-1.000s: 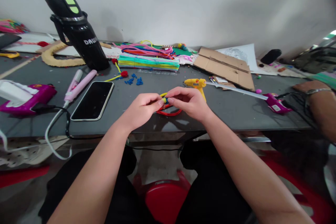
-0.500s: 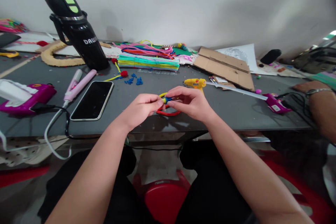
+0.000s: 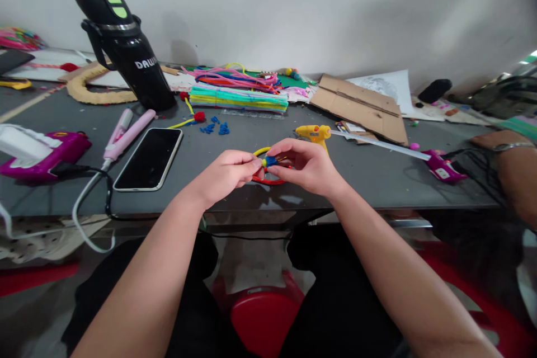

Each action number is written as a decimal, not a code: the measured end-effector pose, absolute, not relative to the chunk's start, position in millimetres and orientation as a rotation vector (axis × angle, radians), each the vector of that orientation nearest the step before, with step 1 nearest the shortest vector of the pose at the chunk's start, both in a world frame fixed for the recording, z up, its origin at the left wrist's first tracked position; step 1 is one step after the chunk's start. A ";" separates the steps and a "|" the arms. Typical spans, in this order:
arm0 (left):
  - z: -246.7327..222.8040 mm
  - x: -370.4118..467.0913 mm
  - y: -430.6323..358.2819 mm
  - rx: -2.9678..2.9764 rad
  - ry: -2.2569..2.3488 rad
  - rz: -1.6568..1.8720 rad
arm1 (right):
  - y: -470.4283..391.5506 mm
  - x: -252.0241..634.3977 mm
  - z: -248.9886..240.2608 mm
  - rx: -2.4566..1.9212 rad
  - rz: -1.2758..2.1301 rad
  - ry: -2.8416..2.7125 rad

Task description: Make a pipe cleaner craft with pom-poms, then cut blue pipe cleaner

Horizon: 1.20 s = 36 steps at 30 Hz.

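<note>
My left hand (image 3: 224,174) pinches the yellow end of a small craft piece, thumb against fingers. Beside it, my right hand (image 3: 309,166) has its thumb and fingertips around the blue part (image 3: 272,161) of the same piece. A yellow pipe cleaner (image 3: 262,151) curves up behind the fingertips, and a red pipe cleaner (image 3: 268,182) bends below them. Where these strands join is hidden by my fingers. Just beyond my right hand lies a yellow hot glue gun (image 3: 314,132). Several short blue twisted pieces (image 3: 224,128) rest on the grey table (image 3: 218,198).
Bundled pipe cleaners (image 3: 239,99) lie at the back. To the left are a phone (image 3: 149,159), a pink styling iron (image 3: 128,134), a black bottle (image 3: 134,61) and a purple power strip (image 3: 67,151). Cardboard (image 3: 361,106) and another person's arm (image 3: 514,173) are on the right.
My right fingers have shifted and parted slightly, so more of the blue part shows between the hands. My left hand keeps its pinch. The view has moved a little.
</note>
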<state>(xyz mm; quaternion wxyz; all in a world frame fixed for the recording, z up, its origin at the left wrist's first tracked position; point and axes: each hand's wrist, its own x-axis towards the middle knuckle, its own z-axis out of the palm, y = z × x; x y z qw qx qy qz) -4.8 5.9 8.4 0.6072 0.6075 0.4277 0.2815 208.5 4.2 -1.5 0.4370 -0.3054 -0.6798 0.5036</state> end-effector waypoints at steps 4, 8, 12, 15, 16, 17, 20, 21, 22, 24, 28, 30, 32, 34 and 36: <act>9.9 -3.8 4.9 1.322 1.014 0.666 | 4.1 208.1 -1.7 -0.784 1.211 -1.715; 10.7 -3.9 4.9 1.269 0.978 0.658 | 3.5 206.2 -2.7 -0.803 1.156 -1.716; 10.6 -4.8 5.1 1.228 0.944 0.648 | 2.7 203.7 -3.4 -0.801 1.139 -1.703; 9.6 -5.8 5.3 1.206 0.922 0.641 | 2.9 202.8 -3.6 -0.774 1.139 -1.695; 9.1 -6.3 5.5 1.203 0.917 0.640 | 3.0 202.7 -3.6 -0.771 1.141 -1.691; 8.6 -6.8 5.7 1.200 0.911 0.638 | 3.2 202.6 -3.7 -0.771 1.143 -1.687; 7.5 -8.2 6.3 1.187 0.899 0.635 | 3.6 202.4 -3.7 -0.794 1.142 -1.676; 7.4 -8.5 6.5 1.183 0.896 0.634 | 3.6 202.3 -3.8 -0.801 1.141 -1.672; 7.3 -8.6 6.5 1.179 0.893 0.633 | 3.5 202.1 -3.8 -0.804 1.141 -1.669; 7.4 -8.5 6.4 1.177 0.888 0.632 | 3.0 201.5 -3.7 -0.798 1.146 -1.658; 7.3 -7.9 6.0 1.167 0.880 0.640 | 2.1 200.3 -3.0 -0.774 1.159 -1.629; 7.0 -8.2 6.1 1.164 0.885 0.642 | 2.3 199.9 -2.7 -0.769 1.154 -1.627; 6.9 -8.7 6.3 1.170 0.898 0.643 | 2.8 200.1 -2.9 -0.765 1.148 -1.634; 7.5 -9.1 6.2 1.190 0.911 0.649 | 3.4 200.6 -3.5 -0.751 1.141 -1.641; 9.0 -9.0 5.9 1.221 0.924 0.660 | 3.7 201.0 -4.2 -0.737 1.119 -1.645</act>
